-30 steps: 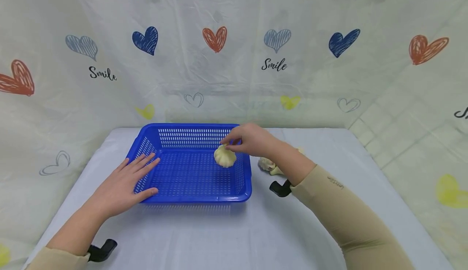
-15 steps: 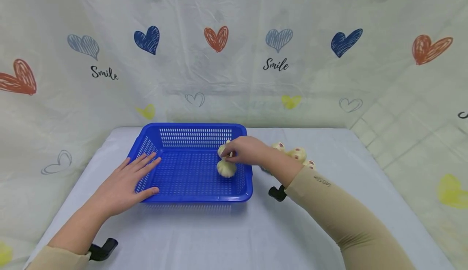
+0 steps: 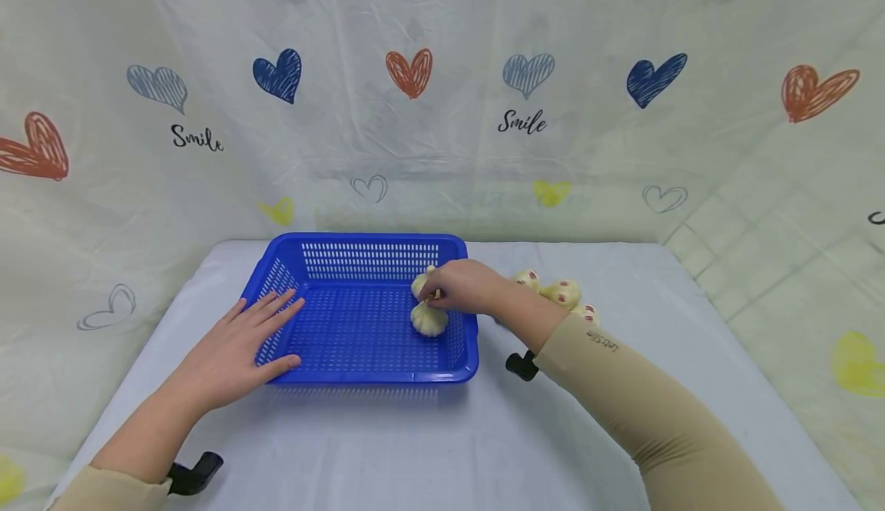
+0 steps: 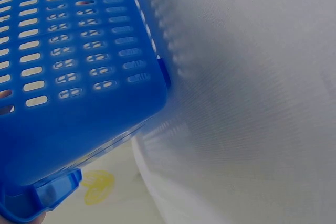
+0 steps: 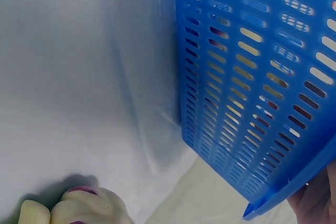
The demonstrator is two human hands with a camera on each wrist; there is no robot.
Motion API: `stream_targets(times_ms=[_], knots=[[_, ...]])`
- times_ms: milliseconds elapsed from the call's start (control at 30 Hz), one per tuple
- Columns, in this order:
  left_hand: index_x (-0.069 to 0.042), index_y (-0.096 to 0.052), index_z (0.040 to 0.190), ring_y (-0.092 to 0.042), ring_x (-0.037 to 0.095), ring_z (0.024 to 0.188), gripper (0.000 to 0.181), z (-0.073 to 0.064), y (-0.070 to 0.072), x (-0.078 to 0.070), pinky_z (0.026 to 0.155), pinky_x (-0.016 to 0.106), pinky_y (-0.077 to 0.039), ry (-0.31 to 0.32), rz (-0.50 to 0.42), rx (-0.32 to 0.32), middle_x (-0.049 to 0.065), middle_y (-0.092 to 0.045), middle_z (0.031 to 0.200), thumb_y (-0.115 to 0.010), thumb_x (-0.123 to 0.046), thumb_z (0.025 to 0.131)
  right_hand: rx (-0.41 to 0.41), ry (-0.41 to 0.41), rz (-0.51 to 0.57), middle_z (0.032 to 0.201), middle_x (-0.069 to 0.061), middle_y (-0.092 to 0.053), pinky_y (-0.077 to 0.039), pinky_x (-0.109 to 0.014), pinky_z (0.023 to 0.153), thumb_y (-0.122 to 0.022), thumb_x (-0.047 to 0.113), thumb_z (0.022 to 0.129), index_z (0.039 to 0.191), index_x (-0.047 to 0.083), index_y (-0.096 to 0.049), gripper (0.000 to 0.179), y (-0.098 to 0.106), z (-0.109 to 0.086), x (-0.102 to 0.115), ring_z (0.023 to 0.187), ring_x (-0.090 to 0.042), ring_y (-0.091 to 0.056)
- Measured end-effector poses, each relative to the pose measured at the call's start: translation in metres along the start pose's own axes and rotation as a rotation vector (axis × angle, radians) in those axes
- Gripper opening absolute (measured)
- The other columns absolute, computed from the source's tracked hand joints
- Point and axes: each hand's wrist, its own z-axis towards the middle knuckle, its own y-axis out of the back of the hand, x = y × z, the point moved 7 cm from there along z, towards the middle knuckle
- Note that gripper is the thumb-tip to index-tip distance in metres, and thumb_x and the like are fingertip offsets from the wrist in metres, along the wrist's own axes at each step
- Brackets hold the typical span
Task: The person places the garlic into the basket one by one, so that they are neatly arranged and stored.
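Observation:
A blue plastic basket (image 3: pixel 346 377) with slotted walls stands on the table. Inside it, against the right wall, a pale garlic bulb (image 3: pixel 429 320) sits low, and a second garlic bulb (image 3: pixel 419 285) lies just behind it, partly covered by fingers. My right hand (image 3: pixel 469 287) reaches over the right rim and pinches the front bulb at its stem end. Across the left rim rests my left hand (image 3: pixel 238 348), fingers spread and straight, thumb on the front left corner. In the right wrist view the basket wall (image 5: pixel 247 87) hides most of the right hand.
Several garlic bulbs (image 3: pixel 562 293) with reddish marks lie on the white cloth right of the basket, partly behind the right forearm. One garlic bulb (image 5: pixel 92 207) shows low in the right wrist view. A printed curtain (image 3: pixel 442 150) hangs behind the table.
My right hand has lowered the garlic bulb from above the basket to its floor, beside another bulb. Over the last half second it has barely moved. The left hand stays on the rim.

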Motion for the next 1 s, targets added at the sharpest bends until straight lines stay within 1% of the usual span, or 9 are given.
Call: stream_targets(times_ms=[67,167,233,367,433,600,767,867,1000], knots=[[-0.023,-0.025,0.159,-0.019,0.037,0.149,0.084,-0.0001,0.0002,0.0000,0.122,0.049,0.004,-0.003,-0.001,-0.002,0.006,-0.023,0.164,-0.052,-0.068,0.092,0.006,0.003,-0.010,0.101,0.010,-0.073,-0.054,-0.027,0.083,-0.070,0.025,0.094,0.112,0.023,-0.078,0.020,0.0005,0.0003,0.0014,0.091,-0.005,-0.066],[-0.023,-0.026,0.159,-0.020,0.037,0.149,0.084,0.0000,0.0007,0.0001,0.121,0.055,-0.004,-0.009,0.007,-0.009,0.007,-0.024,0.163,-0.052,-0.068,0.092,0.012,0.007,-0.030,0.103,0.010,-0.073,-0.054,-0.028,0.085,-0.070,0.025,0.093,0.111,0.022,-0.078,0.020,0.0016,0.0009,0.0035,0.095,-0.006,-0.066],[-0.024,-0.026,0.159,-0.020,0.036,0.149,0.084,0.0000,0.0000,0.0004,0.121,0.055,-0.006,-0.009,0.010,-0.011,0.007,-0.024,0.163,-0.052,-0.067,0.092,0.017,0.003,-0.045,0.105,0.009,-0.073,-0.054,-0.028,0.087,-0.071,0.026,0.093,0.112,0.022,-0.078,0.020,0.0020,0.0014,0.0043,0.097,-0.007,-0.067],[-0.024,-0.025,0.159,-0.020,0.036,0.149,0.084,-0.0003,-0.0010,0.0012,0.122,0.050,0.002,-0.006,0.007,-0.009,0.006,-0.024,0.164,-0.055,-0.064,0.092,0.027,-0.012,-0.058,0.107,0.009,-0.073,-0.054,-0.028,0.089,-0.070,0.028,0.093,0.113,0.022,-0.077,0.022,0.0020,0.0022,0.0047,0.099,-0.007,-0.066],[-0.024,-0.025,0.159,-0.020,0.037,0.149,0.084,-0.0002,-0.0008,0.0013,0.122,0.051,0.001,-0.006,0.008,-0.010,0.006,-0.024,0.164,-0.056,-0.063,0.092,0.031,-0.018,-0.057,0.109,0.009,-0.073,-0.054,-0.029,0.089,-0.070,0.029,0.093,0.114,0.022,-0.077,0.023,0.0017,0.0021,0.0045,0.100,-0.007,-0.066],[-0.025,-0.025,0.159,-0.020,0.036,0.149,0.084,0.0000,-0.0007,0.0011,0.121,0.057,-0.008,-0.002,0.013,-0.008,0.006,-0.024,0.163,-0.056,-0.064,0.091,0.034,-0.020,-0.054,0.113,0.008,-0.072,-0.053,-0.030,0.092,-0.070,0.031,0.093,0.118,0.022,-0.075,0.027,0.0015,0.0011,0.0045,0.105,-0.009,-0.066],[-0.024,-0.026,0.159,-0.020,0.038,0.148,0.084,-0.0006,-0.0001,0.0006,0.122,0.049,0.003,0.004,0.001,-0.004,0.008,-0.025,0.163,-0.056,-0.064,0.091,0.028,-0.007,-0.056,0.116,0.008,-0.071,-0.054,-0.031,0.090,-0.070,0.033,0.093,0.119,0.022,-0.075,0.028,0.0030,-0.0012,0.0055,0.104,-0.009,-0.066],[-0.023,-0.027,0.159,-0.021,0.038,0.148,0.084,-0.0008,0.0002,0.0004,0.122,0.049,0.003,0.006,0.001,-0.002,0.008,-0.025,0.163,-0.057,-0.064,0.091,0.024,-0.004,-0.046,0.116,0.008,-0.071,-0.054,-0.031,0.089,-0.071,0.035,0.092,0.118,0.023,-0.075,0.029,0.0050,-0.0031,0.0058,0.103,-0.010,-0.066],[-0.023,-0.027,0.158,-0.021,0.038,0.148,0.084,-0.0007,0.0000,0.0004,0.122,0.053,-0.001,0.006,0.002,-0.003,0.008,-0.026,0.163,-0.057,-0.063,0.091,0.018,-0.009,-0.040,0.117,0.009,-0.071,-0.054,-0.031,0.089,-0.070,0.038,0.092,0.118,0.025,-0.074,0.030,0.0090,-0.0050,0.0051,0.102,-0.010,-0.066]])
